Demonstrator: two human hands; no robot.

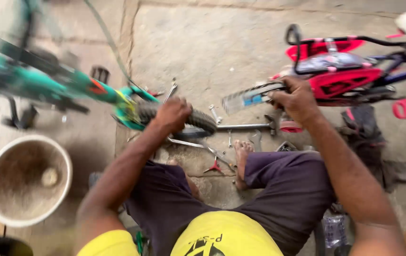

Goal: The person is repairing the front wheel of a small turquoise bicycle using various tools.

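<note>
The left hand (172, 114) is clamped over the knobby tyre (198, 121) of the green bicycle (37, 80), while the right hand (297, 99) grips a clear plastic bottle (248, 97) beside the red child's bike (340, 76). With tools (214, 156) scattered on the concrete floor (222, 42) between the feet, pinning the tyre firmly and keeping the bottle level seems wise.

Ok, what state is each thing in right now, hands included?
Left hand: closed over the small tyre.
Right hand: gripping the clear plastic guard.
Green bike: lying on its side, blurred.
Red-and-pink bike: lying down.
White basin: upright, holding murky water.
Hand tools: scattered on the floor.
</note>
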